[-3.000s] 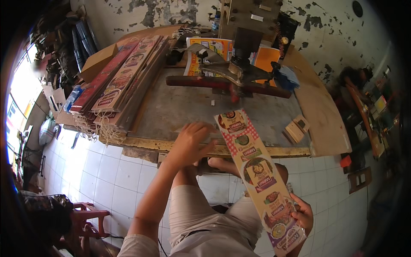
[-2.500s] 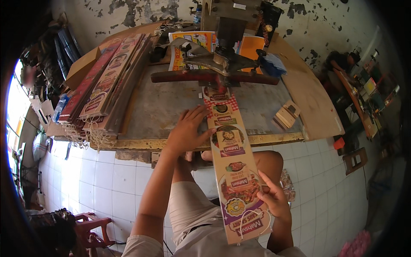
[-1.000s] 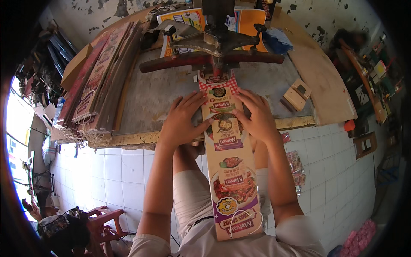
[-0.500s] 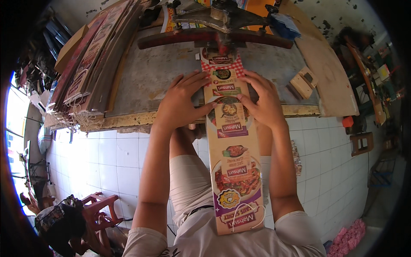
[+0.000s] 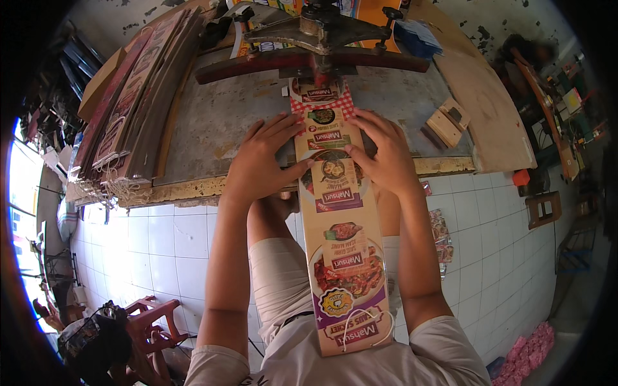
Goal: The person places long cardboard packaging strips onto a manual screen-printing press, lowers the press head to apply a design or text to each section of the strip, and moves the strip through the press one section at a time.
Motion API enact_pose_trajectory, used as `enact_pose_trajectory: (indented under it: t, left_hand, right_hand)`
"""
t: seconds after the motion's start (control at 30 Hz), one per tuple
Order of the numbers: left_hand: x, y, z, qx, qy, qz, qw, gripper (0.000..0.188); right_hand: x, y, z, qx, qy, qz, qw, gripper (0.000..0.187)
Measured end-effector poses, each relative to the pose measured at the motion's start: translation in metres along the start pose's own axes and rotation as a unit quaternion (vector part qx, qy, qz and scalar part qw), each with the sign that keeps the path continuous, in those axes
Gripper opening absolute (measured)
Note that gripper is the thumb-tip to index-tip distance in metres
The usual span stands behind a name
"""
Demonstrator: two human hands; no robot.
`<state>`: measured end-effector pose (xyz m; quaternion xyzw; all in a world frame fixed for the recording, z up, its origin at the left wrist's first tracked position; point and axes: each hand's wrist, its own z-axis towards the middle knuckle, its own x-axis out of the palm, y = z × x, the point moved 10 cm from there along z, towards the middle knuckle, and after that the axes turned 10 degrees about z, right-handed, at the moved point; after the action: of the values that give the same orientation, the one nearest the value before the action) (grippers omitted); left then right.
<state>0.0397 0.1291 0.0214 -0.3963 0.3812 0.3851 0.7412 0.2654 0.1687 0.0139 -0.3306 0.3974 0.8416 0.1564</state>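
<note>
A long printed cardboard strip [image 5: 315, 225] with food pictures runs from my lap up onto the worktable [image 5: 212, 109]. A white string loop [image 5: 351, 315] is attached at its near end. My left hand [image 5: 267, 151] rests along its left edge, fingers stretched and fingertips touching the board. Along the right edge lies my right hand [image 5: 383, 151], fingers extended, thumb on the printed face. Neither hand is wrapped round the board. The strip's far end reaches under the red metal bar [image 5: 257, 67] of a heavy press [image 5: 315, 38]; its tip is hidden there.
A stack of long printed boards [image 5: 132, 96] with strings lies at the table's left. A wooden block [image 5: 447, 122] sits on the right. Below are a red plastic stool [image 5: 151, 325], another person [image 5: 96, 334] at lower left, and a pink bundle [image 5: 531, 350] at lower right.
The whole view has shifted slightly, so the table, press and strip appear a little further left. Both hands keep their places along the strip's edges.
</note>
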Motion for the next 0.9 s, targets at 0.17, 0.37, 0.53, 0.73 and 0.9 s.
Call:
enact_pose_trajectory:
  t: [0.17,0.37,0.53,0.73,0.9]
  left_hand:
    - [0.0004,-0.0003,0.0001,0.003,-0.003,0.001,1.0,0.07]
    - [-0.0006,-0.0009,-0.0001,0.003,-0.002,0.012,1.0,0.069]
    - [-0.001,-0.0006,0.0,0.002,-0.002,0.009,1.0,0.069]
    - [0.0001,0.0008,-0.0001,0.002,-0.008,0.007,1.0,0.071]
    - [0.0002,-0.0004,0.0003,0.002,-0.001,0.013,1.0,0.071]
  right_hand:
    - [0.0003,-0.0004,-0.0014,-0.025,-0.008,-0.024,0.999,0.053]
    - [-0.001,-0.0001,-0.0012,-0.015,-0.015,-0.007,1.0,0.053]
    - [-0.0006,-0.0001,-0.0002,-0.008,-0.012,-0.007,1.0,0.053]
    - [0.0001,-0.0023,0.0,0.001,-0.006,-0.012,1.0,0.054]
    - [0.0002,-0.0038,-0.0006,0.002,-0.004,-0.009,1.0,0.055]
